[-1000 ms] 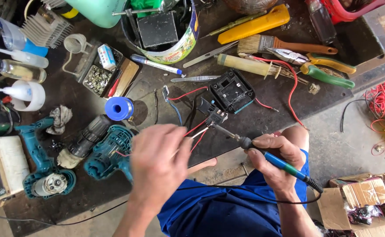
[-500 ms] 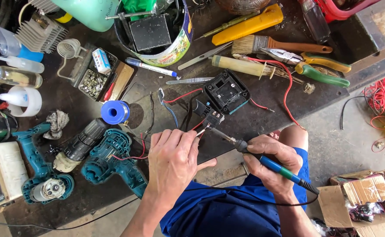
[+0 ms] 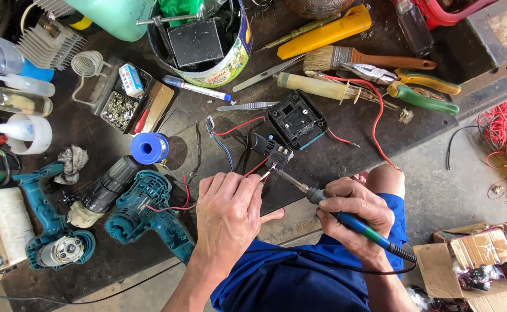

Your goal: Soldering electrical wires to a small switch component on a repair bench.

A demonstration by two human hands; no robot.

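The right hand [image 3: 354,211] has its grip wrapped tight around the blue handle of a soldering iron with a thin metal shaft [image 3: 322,202], held like a pen, its black cord trailing off toward the lap. The iron's tip rests at a small black switch block with red and black wires [image 3: 277,157], which lies on the dark, stained bench [image 3: 351,144] near its front edge.

The left hand [image 3: 230,211] lies palm down just beside the switch block, fingers curled together, their tips pinching something thin right at the tip of the iron; what exactly they pinch is too small to tell.

Just behind the switch block sits a black square plastic housing with a teal rim [image 3: 296,120], joined to it by red wire. To the left of the left hand lies an opened teal drill shell [image 3: 143,211], and beyond it a blue spool [image 3: 149,147]. Farther back lie a flat paintbrush with a wooden handle [image 3: 369,58] and green-handled pliers [image 3: 415,86].
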